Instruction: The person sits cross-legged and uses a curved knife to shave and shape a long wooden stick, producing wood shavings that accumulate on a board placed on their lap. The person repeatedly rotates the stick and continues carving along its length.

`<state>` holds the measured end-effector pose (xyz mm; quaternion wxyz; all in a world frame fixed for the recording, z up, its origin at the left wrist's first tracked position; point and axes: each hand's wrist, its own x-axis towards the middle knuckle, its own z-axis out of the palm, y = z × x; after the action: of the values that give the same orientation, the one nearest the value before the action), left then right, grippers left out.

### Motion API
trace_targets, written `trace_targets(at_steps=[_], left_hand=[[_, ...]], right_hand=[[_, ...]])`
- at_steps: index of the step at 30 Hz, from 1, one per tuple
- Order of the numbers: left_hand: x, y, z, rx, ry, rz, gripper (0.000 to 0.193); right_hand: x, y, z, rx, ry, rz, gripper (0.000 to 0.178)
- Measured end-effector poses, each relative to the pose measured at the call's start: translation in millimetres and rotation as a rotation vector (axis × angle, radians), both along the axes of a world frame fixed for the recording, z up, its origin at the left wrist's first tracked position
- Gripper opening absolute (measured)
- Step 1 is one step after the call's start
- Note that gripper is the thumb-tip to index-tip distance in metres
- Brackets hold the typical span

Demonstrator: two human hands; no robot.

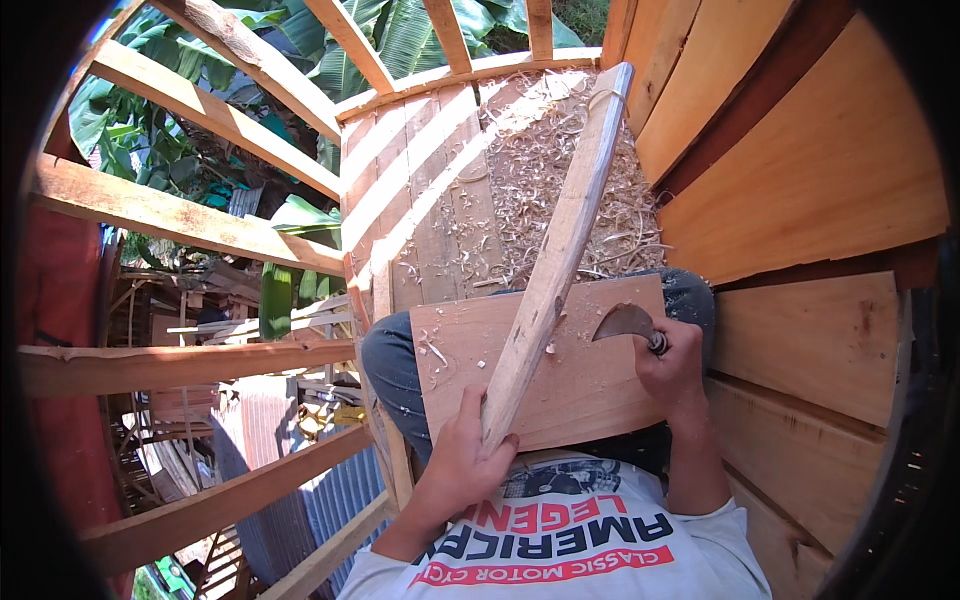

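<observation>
A long squared piece of wood (pixel 560 250) slants from near my body up toward the far right. My left hand (pixel 465 450) is wrapped round its near end. In my right hand (pixel 672 365) is a knife with a short curved blade (pixel 625 322); my fingers close round its handle. The blade points left, apart from the wood. Across my lap lies a flat wooden board (pixel 600 390), under the long piece, with a few chips on it. The far end of the long piece reaches over the shavings on the floor.
Curled wood shavings (pixel 540 170) cover much of the plank floor (pixel 430 240) ahead. Wooden plank walls (pixel 810 350) rise close on my right. On the left stand spaced wooden rails (pixel 200 355), with banana leaves (pixel 410 50) and corrugated metal roofing (pixel 260 430) beyond and below.
</observation>
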<state>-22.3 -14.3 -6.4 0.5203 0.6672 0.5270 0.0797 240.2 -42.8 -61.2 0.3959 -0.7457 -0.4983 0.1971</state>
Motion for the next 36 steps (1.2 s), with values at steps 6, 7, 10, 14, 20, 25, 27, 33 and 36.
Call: trace_targets(at_steps=[6, 7, 10, 14, 20, 25, 27, 33, 36], left_hand=[[-1, 10, -5, 0.245, 0.053, 0.016, 0.057], [0, 10, -4, 0.252, 0.062, 0.027, 0.058], [2, 7, -4, 0.28, 0.082, 0.036, 0.061], [6, -3, 1, 0.323, 0.054, 0.022, 0.066], [4, -21, 3, 0.139, 0.084, -0.12, 0.069], [-5, -31, -7, 0.061, 0.091, -0.132, 0.067], [-2, -17, -9, 0.118, 0.145, 0.005, 0.066], [10, 4, -11, 0.327, 0.08, 0.042, 0.072], [18, 1, -12, 0.3, 0.073, -0.018, 0.073]], right_hand=[[-31, -3, 5, -0.029, -0.058, 0.154, 0.018], [-35, -2, 6, -0.025, -0.097, 0.166, 0.019], [-40, 1, 7, -0.031, -0.204, 0.186, 0.021], [-32, 9, 4, -0.044, -0.29, 0.13, 0.02], [30, 36, -2, -0.166, -0.205, -0.288, 0.025], [80, 24, -3, -0.059, -0.162, -0.352, 0.039], [47, 15, 1, -0.068, 0.116, -0.154, 0.043], [-52, 8, 13, -0.139, 0.777, 0.186, 0.03], [-67, 19, 10, -0.048, 0.935, 0.167, 0.028]])
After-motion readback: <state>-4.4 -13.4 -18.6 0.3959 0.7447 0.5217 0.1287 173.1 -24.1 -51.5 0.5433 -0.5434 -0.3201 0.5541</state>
